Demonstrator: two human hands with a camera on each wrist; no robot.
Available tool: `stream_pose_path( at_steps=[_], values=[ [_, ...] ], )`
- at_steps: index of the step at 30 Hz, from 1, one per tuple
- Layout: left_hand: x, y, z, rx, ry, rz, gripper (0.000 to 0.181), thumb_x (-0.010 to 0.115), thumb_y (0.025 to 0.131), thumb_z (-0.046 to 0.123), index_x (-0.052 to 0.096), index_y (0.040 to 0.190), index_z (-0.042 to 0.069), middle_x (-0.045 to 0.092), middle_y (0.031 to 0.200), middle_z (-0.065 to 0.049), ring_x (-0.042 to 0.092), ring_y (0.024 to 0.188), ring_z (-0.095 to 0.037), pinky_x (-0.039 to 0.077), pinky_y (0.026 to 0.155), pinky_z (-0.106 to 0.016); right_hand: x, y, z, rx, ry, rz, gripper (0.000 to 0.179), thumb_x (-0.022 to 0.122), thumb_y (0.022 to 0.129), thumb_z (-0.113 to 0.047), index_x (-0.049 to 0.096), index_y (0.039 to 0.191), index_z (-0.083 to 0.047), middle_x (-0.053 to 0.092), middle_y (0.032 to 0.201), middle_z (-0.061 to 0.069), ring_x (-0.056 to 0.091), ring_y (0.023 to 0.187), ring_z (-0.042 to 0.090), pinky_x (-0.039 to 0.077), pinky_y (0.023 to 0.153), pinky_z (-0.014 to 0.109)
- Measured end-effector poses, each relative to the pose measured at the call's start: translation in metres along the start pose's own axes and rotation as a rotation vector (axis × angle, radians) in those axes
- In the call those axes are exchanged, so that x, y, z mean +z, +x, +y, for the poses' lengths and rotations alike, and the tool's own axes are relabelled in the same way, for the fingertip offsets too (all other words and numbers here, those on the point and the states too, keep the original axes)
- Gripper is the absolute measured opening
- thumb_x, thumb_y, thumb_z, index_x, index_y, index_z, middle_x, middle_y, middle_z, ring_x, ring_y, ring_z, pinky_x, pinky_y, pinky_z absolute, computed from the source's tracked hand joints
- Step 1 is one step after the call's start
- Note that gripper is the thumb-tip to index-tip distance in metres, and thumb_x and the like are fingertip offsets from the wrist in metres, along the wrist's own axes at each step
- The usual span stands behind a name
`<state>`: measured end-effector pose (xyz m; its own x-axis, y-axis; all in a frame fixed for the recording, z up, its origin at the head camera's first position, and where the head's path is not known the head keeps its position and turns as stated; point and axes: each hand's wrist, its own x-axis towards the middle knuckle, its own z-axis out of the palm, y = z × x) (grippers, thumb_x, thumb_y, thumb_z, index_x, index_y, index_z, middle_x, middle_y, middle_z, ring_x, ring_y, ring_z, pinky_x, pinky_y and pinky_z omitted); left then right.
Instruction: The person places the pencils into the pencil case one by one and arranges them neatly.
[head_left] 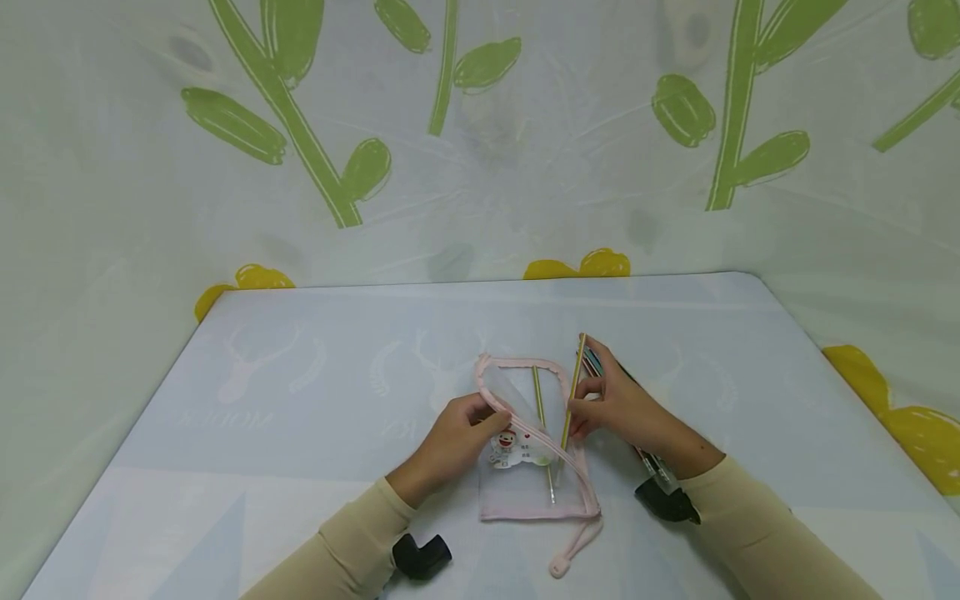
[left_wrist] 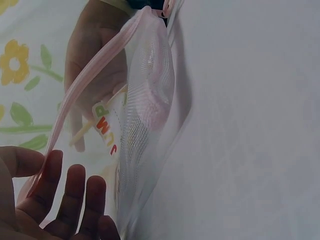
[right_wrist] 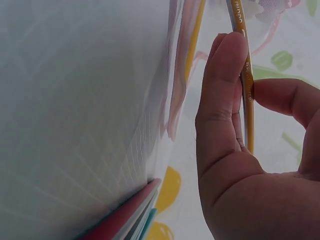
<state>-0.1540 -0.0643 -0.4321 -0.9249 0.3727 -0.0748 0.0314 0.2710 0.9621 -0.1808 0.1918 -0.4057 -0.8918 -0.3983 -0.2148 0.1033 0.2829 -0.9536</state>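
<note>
A see-through mesh pouch [head_left: 517,496] with pink trim lies on the table, its mouth spread apart. My left hand [head_left: 459,437] holds the pink edge [left_wrist: 82,82] of that mouth between thumb and fingers. Between the thumb and fingertips of my right hand [head_left: 630,417], a yellow pencil [head_left: 576,371] is pinched, steeply tilted. Its lower end reaches into the pouch opening, behind the front pink edge. Another pencil [head_left: 540,396] lies inside the pouch. In the right wrist view, the held pencil [right_wrist: 248,95] shows printed lettering.
Several more pencils [head_left: 591,361] lie on the table partly hidden under my right hand and forearm; their coloured ends [right_wrist: 135,215] show in the right wrist view. A pink cord [head_left: 579,546] with a toggle hangs from the pouch's near right corner. A patterned curtain [head_left: 570,192] stands behind the table.
</note>
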Motion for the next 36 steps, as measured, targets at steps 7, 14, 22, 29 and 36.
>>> stream_pose_path(
  at_steps=[7,14,22,29,36],
  values=[
    [-0.0002,-0.0002,0.0015,0.002,0.012,0.002,0.024,0.058,0.101,0.026,0.069,0.108,0.006,0.072,0.106,-0.007,0.064,0.099,-0.016,0.050,0.089,-0.032,0.0008,-0.0004,0.0005,0.013,-0.014,-0.016,0.104,0.062,0.092,0.000,-0.014,0.158,-0.026,0.060,0.090,0.018,0.069,0.067,0.031,0.060,0.065,0.044],
    [0.0001,0.0006,0.0002,0.005,0.031,0.007,0.024,0.058,0.101,0.026,0.069,0.107,0.006,0.072,0.107,-0.006,0.065,0.099,-0.015,0.051,0.090,-0.034,0.0013,0.0014,0.0031,0.030,-0.010,-0.020,0.106,0.064,0.090,0.002,-0.011,0.158,-0.029,0.058,0.089,0.015,0.070,0.064,0.033,0.060,0.064,0.045],
    [0.0003,0.0014,-0.0004,0.002,0.047,0.005,0.024,0.057,0.101,0.026,0.069,0.109,0.007,0.072,0.107,-0.006,0.064,0.099,-0.014,0.051,0.090,-0.035,0.0024,0.0011,0.0049,0.037,-0.039,-0.063,0.104,0.065,0.091,0.001,-0.009,0.159,-0.026,0.057,0.093,0.017,0.071,0.064,0.033,0.060,0.064,0.045],
    [0.0000,0.0007,0.0004,0.005,0.041,-0.010,0.024,0.057,0.101,0.026,0.069,0.109,0.006,0.072,0.107,-0.006,0.064,0.099,-0.014,0.051,0.089,-0.033,0.0035,0.0049,0.0087,0.046,-0.034,-0.055,0.104,0.066,0.090,0.000,-0.007,0.159,-0.028,0.060,0.093,0.017,0.071,0.064,0.034,0.060,0.063,0.046],
    [0.0000,0.0005,-0.0009,0.012,0.032,-0.022,0.023,0.057,0.101,0.025,0.069,0.108,0.006,0.072,0.110,-0.006,0.064,0.103,-0.013,0.050,0.094,-0.033,0.0040,0.0088,0.0095,0.088,-0.071,-0.048,0.105,0.069,0.090,-0.004,-0.005,0.159,-0.028,0.063,0.094,0.017,0.070,0.066,0.031,0.060,0.063,0.044]
  ],
)
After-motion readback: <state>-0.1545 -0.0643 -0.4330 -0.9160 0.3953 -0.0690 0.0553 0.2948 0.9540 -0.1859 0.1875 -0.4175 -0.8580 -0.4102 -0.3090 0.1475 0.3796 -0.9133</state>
